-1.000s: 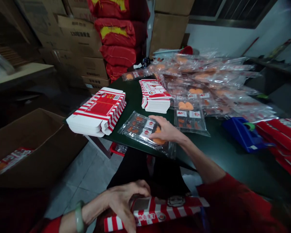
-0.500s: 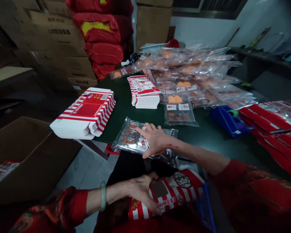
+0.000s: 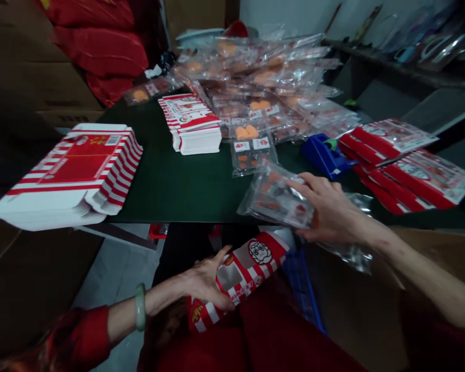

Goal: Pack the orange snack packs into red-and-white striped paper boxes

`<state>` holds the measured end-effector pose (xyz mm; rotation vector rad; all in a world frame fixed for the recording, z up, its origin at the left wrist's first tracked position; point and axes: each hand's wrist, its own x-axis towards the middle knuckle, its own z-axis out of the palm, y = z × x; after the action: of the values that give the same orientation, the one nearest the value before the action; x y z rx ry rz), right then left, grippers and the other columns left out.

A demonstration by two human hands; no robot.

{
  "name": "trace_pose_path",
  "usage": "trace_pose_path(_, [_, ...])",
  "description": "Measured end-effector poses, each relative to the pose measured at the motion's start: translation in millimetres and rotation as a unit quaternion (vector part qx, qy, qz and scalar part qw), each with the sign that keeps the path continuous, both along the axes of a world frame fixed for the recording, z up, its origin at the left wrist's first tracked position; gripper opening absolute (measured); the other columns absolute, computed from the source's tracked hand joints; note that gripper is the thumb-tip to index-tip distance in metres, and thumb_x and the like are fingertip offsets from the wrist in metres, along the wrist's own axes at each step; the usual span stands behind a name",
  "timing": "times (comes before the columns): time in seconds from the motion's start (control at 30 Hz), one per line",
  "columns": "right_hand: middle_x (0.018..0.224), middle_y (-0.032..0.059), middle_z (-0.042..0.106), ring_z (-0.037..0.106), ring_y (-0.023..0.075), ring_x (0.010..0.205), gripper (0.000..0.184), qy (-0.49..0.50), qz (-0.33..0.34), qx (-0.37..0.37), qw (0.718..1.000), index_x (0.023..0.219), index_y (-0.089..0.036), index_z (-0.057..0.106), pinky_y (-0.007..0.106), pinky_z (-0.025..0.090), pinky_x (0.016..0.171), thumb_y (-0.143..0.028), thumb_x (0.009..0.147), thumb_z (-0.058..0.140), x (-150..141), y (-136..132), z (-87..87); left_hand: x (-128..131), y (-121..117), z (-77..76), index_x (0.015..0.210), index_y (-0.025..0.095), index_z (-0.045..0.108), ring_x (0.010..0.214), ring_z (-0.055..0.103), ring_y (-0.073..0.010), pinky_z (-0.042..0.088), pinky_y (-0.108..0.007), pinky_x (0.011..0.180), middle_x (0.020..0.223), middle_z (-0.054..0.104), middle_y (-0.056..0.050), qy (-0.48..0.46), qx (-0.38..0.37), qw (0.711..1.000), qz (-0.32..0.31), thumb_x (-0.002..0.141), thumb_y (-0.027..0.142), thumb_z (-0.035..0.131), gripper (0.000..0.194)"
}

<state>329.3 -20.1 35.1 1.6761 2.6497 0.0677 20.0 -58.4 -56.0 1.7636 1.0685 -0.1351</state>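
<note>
My left hand (image 3: 208, 281) is wrapped round a red-and-white striped carton (image 3: 242, 268) with a cartoon face on it. The carton lies tilted over my lap, its far end pointing up and right. My right hand (image 3: 329, 209) grips the right part of a clear plastic packet (image 3: 273, 199) with brown and orange pieces inside. This packet is at the table's front edge and slightly blurred. Just behind it lies a similar packet (image 3: 251, 147), and a blue tape dispenser (image 3: 325, 157) stands beyond my right fingers.
A stack of flat striped cartons (image 3: 77, 163) is on the left of the green table (image 3: 182, 191), with a smaller stack (image 3: 191, 124) behind. Many clear packets (image 3: 271, 82) are heaped at the back. Red-and-white packages (image 3: 414, 170) lie at right. A blue crate (image 3: 304, 289) is below the table.
My right hand has slid the clear packet to the right along the table's front edge. The left hand still holds the striped carton, now tilted more steeply. The view has turned right.
</note>
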Motion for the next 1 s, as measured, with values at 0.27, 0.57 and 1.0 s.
trace_pose_path(0.27, [0.136,0.0226,0.032,0.044,0.0415,0.109,0.099,-0.079,-0.169,0.037,0.982,0.146,-0.020,0.015,0.051,0.040,0.079,-0.042,0.062,0.064,48,-114,-19.2,3,4,10.9,0.148,0.023,0.008,0.121,0.048,-0.0394,0.036,-0.056,0.099,0.137,0.048,-0.018,0.025,0.137,0.982,-0.124,0.051,0.037,0.071,0.116])
trace_pose_path(0.57, [0.136,0.0210,0.032,0.044,0.0399,0.111,0.095,-0.009,-0.178,0.035,0.983,0.144,-0.021,0.020,0.054,0.040,0.084,-0.039,0.062,0.064,50,-136,-19.8,-27,-12,55.5,0.147,0.024,0.011,0.114,0.050,-0.0389,0.039,-0.053,0.088,0.131,0.047,-0.019,0.016,0.426,0.895,-0.133,0.066,0.035,0.063,0.097])
trace_pose_path(1.0, [0.150,0.0180,0.023,0.027,0.0427,0.134,0.102,0.121,0.067,-0.106,0.985,0.148,-0.027,0.018,0.065,0.027,0.100,-0.033,0.058,0.065,21,-89,6.2,-36,62,81.0,0.144,0.028,0.006,0.117,0.038,-0.0407,0.033,-0.053,0.092,0.136,0.029,-0.020,-0.010,0.520,0.828,-0.211,0.068,0.036,0.063,0.096])
